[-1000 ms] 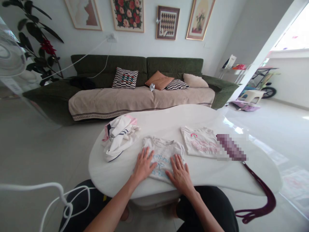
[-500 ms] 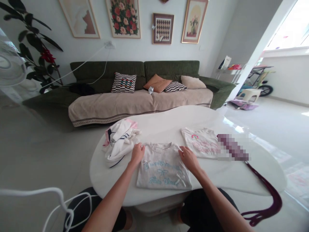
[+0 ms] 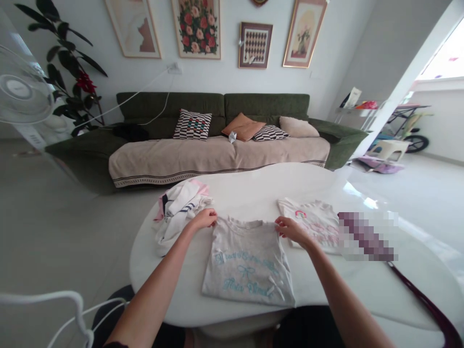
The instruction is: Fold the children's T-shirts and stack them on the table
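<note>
A white T-shirt (image 3: 248, 258) with blue lettering and a bow print lies folded flat on the white table (image 3: 170, 304), its neckline facing away from me. My left hand (image 3: 205, 219) pinches its far left shoulder corner. At the far right corner, my right hand (image 3: 289, 228) has its fingers closed on the shirt's edge. To the right lies another folded white T-shirt (image 3: 319, 226) with pink lettering and a small rainbow. A loose heap of white and pink clothes (image 3: 181, 208) sits close to my left hand.
A purple strap (image 3: 413, 287) runs over the table's right side from a blurred-out item. Past the table stands a green sofa (image 3: 268, 106) with a beige cover and several cushions. A white cable (image 3: 72, 297) loops at lower left; a fan (image 3: 21, 89) stands at left.
The view has shifted, so the table things appear lower. Both hands stay at the shirt's two shoulder corners, and their fingers now look more pinched on its edge.
</note>
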Tool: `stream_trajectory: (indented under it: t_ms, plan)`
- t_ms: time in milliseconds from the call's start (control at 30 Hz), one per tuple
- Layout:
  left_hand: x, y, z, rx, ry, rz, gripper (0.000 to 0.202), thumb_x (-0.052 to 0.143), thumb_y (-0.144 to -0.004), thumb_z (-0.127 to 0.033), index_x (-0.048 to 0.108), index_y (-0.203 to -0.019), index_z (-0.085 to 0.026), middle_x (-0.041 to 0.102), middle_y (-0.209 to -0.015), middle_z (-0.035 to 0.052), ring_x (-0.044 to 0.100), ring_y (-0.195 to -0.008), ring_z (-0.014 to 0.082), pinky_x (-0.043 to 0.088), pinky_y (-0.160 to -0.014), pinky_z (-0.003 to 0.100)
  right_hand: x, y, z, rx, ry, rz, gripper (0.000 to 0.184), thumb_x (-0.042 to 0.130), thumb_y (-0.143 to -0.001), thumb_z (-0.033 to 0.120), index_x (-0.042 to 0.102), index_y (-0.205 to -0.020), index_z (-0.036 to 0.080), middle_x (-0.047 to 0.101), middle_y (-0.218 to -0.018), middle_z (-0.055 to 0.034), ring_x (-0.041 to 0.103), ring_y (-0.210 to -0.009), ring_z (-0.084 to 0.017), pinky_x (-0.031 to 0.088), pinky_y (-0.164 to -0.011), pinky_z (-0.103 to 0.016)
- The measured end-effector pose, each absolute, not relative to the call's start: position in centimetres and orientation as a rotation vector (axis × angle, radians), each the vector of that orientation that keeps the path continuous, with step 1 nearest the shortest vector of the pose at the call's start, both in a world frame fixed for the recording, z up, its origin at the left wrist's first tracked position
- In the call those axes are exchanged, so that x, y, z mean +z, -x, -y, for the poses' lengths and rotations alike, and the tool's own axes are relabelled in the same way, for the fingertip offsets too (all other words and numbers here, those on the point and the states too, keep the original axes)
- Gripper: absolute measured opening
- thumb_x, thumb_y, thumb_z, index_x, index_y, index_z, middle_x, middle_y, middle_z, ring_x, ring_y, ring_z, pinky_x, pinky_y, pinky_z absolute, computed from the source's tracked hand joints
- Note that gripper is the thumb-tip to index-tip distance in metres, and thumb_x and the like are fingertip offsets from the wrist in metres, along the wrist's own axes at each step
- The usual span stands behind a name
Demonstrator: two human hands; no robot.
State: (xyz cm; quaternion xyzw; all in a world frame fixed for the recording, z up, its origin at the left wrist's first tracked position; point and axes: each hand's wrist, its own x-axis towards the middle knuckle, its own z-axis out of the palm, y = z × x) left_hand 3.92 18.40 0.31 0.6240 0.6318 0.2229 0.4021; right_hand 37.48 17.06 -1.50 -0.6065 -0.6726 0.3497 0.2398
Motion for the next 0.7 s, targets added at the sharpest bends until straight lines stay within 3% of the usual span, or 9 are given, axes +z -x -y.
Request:
stream_trajectory:
  t_ms: [133,267,400,567,700]
  plan:
    - [1.1,-3.6,-18.3,0.515,-1.521,-1.477,0.012,0.056,-0.068,-0.025,0.056,-0.07,-0.014,0.06,-0.065,0.0001,0.058,-0.062,0.0117,0.044,-0.058,0.021,-1.5,-37.8,-17.3,1.047,1.597,1.789,0.017,0.056,-0.068,0.033,0.053,-0.064,0.016,0.055,-0.054,0.0026,0.052,-0.052,-0.009,0.041,-0.052,-0.02]
    - [1.2,-3.5,-18.3,0.528,-1.502,-1.401,0.024,0.063,-0.063,-0.036,0.055,-0.065,-0.013,0.058,-0.063,-0.0001,0.056,-0.063,0.0117,0.044,-0.062,0.023,-1.9,-37.7,-17.4,1.073,1.564,1.737,0.022,0.059,-0.062,0.036,0.047,-0.058,0.018,0.048,-0.05,0.0048,0.048,-0.05,-0.008,0.04,-0.051,-0.021]
    - [1.3,-3.0,-18.4,0.559,-1.505,-1.354,0.026,0.066,-0.062,-0.036,0.055,-0.069,-0.013,0.057,-0.065,-0.0005,0.056,-0.066,0.0114,0.045,-0.064,0.023,-2.2,-37.6,-17.4,1.086,1.517,1.693,0.02,0.057,-0.062,0.032,0.048,-0.073,0.018,0.052,-0.059,0.0046,0.051,-0.055,-0.009,0.041,-0.054,-0.021]
    - [0.0,-3.2,-18.6,0.628,-1.563,-1.401,0.026,0.061,-0.07,-0.029,0.059,-0.091,-0.014,0.06,-0.074,0.0008,0.057,-0.071,0.0118,0.046,-0.067,0.025,-2.7,-37.2,-17.3,0.963,1.575,1.725,0.025,0.053,-0.067,0.028,0.05,-0.089,0.018,0.053,-0.061,0.0038,0.053,-0.059,-0.012,0.043,-0.059,-0.025]
    - [-2.2,-4.5,-18.4,0.744,-1.652,-1.629,0.016,0.055,-0.074,-0.02,0.06,-0.088,-0.013,0.059,-0.074,0.0036,0.057,-0.071,0.0152,0.047,-0.071,0.031,-2.8,-35.8,-16.3,0.697,1.685,1.748,0.026,0.052,-0.069,0.021,0.053,-0.095,0.016,0.058,-0.081,-0.0055,0.055,-0.076,-0.018,0.042,-0.073,-0.031]
